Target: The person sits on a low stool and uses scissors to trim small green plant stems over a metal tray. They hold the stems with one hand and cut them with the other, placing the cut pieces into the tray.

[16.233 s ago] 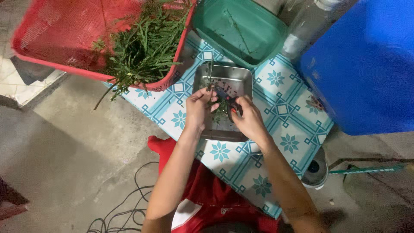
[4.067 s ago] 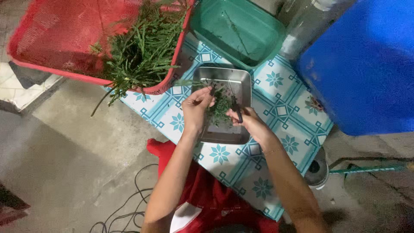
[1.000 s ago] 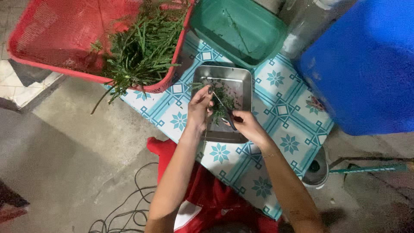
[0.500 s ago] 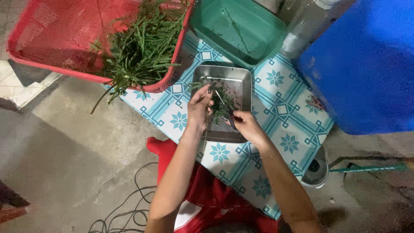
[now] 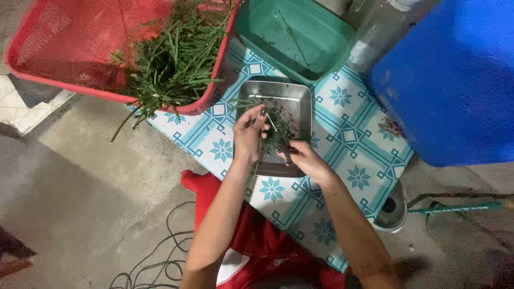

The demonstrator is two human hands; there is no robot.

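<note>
Over the counter (image 5: 353,139) with its blue-and-white tile pattern, a big blue container (image 5: 455,80) fills the far right corner, a red mesh basket (image 5: 69,43) of long green stems overhangs the far left edge, and a green tub (image 5: 300,37) sits between them. Near the counter's middle lies a steel tray (image 5: 300,99) of cut greens (image 5: 278,128). Above it, the left hand (image 5: 247,134) has its fingers pinching a sprig. The right hand (image 5: 305,160) is closed around scissors (image 5: 278,136). Snipping seems in hand; the next cut needs the sprig between the blades.
</note>
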